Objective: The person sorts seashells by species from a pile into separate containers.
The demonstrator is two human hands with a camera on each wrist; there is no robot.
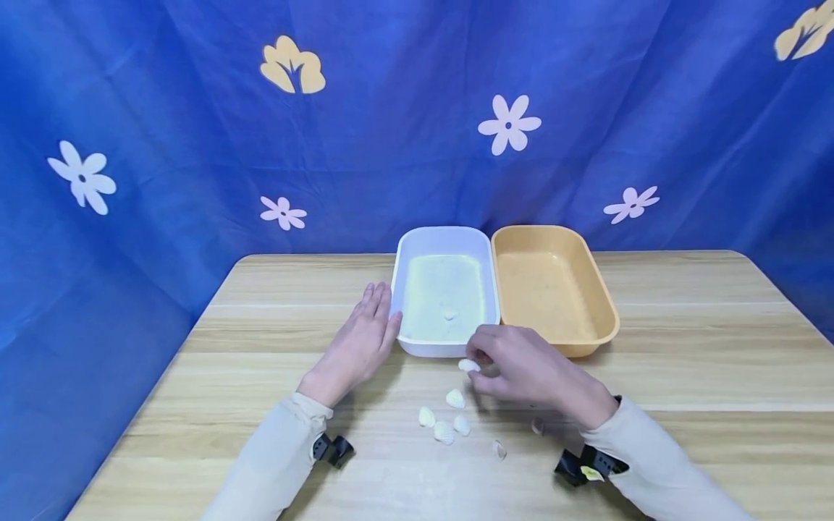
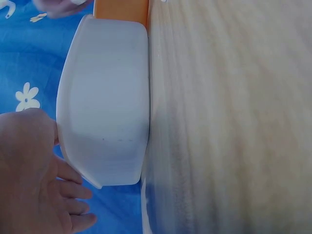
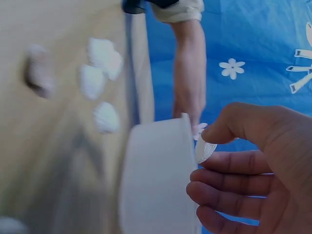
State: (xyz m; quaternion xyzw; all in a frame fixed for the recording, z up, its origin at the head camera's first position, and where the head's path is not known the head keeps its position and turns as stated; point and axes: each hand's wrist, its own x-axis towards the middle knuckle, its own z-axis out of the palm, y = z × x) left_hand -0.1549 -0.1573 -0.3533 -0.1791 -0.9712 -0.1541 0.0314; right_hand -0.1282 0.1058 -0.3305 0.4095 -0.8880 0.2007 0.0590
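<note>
My right hand (image 1: 521, 365) pinches a white seashell (image 3: 205, 150) between thumb and forefinger, close by the front right corner of the white basin (image 1: 449, 350). In the right wrist view the other fingers are bent near the basin's rim. Another small white shell (image 1: 449, 313) lies inside that basin. Fingers straight, my left hand (image 1: 357, 344) rests against the basin's left rim, thumb at the edge. Several white shells (image 1: 444, 433) lie on the table in front of it, along with a pinkish shell (image 1: 499, 449).
An orange basin (image 1: 606, 327) stands right beside the white one, on its right. Under the right wrist lies one more darker shell (image 1: 537, 425). Behind the wooden table (image 1: 704, 362) hangs a blue curtain (image 1: 391, 145) with flower shapes.
</note>
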